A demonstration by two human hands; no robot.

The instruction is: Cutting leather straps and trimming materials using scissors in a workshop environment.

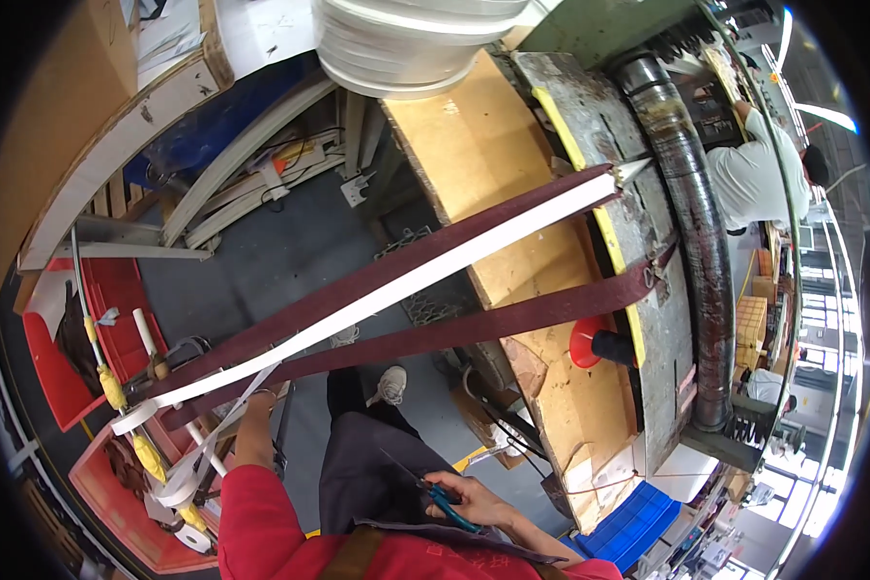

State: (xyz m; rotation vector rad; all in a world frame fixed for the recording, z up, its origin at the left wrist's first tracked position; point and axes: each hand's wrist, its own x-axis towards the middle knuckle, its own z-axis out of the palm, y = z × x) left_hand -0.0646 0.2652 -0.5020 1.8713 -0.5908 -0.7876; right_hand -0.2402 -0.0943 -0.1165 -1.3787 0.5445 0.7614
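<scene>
Right hand (466,497): fingers wrapping teal-handled scissors (447,505), six o'clock
Left hand (262,396): by white strip (228,423), eight o'clock; grip can't be told
Nick risk: maroon band (493,327), should scissors swing twelve-ward

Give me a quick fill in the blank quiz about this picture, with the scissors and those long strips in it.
1. The person's ____ hand holds the scissors.
2. The strip running between the two maroon strips is coloured ____.
3. The cone beside the black cylinder is coloured ____.

Missing words: right; white; red.
</scene>
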